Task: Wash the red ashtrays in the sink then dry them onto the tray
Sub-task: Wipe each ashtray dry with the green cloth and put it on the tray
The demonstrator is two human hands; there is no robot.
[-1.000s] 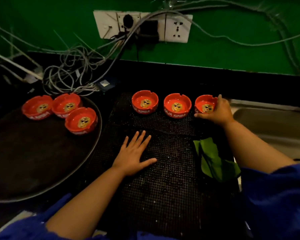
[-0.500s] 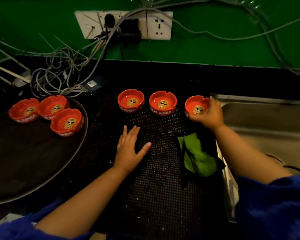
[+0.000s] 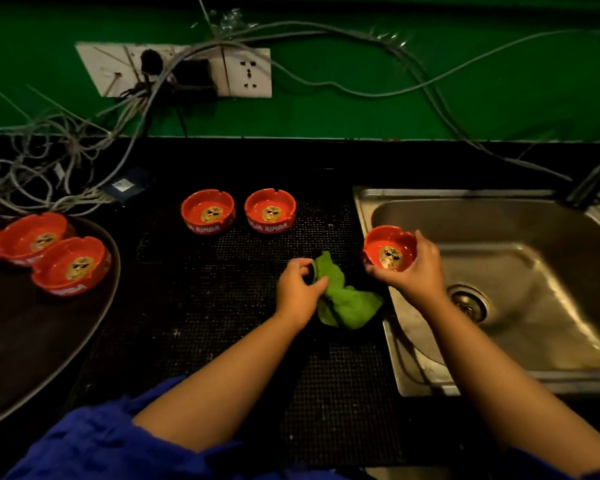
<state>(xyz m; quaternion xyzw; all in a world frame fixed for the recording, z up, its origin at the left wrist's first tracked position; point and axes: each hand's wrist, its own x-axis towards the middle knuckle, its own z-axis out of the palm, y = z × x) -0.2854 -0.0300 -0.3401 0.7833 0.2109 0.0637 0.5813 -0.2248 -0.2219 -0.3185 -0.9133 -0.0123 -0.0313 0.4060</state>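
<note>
My right hand (image 3: 417, 271) grips a red ashtray (image 3: 388, 249) with a gold skull inside, held over the left rim of the steel sink (image 3: 520, 216). My left hand (image 3: 297, 291) closes on a crumpled green cloth (image 3: 347, 303) lying on the black mesh mat (image 3: 222, 306). Two more red ashtrays, one (image 3: 208, 212) beside the other (image 3: 270, 211), stand at the back of the mat. On the dark round tray (image 3: 21, 341) at the left sit three red ashtrays, the nearest (image 3: 71, 265) in front of another (image 3: 35, 239).
A tangle of grey cables (image 3: 49, 168) lies on the counter at the back left, running up to wall sockets (image 3: 177, 71) on the green wall. The sink drain (image 3: 468, 303) is in the basin just right of my right wrist.
My right hand lifted the rightmost ashtray off the mat and carried it to the sink's edge. My left hand moved right from flat on the mat and took hold of the green cloth.
</note>
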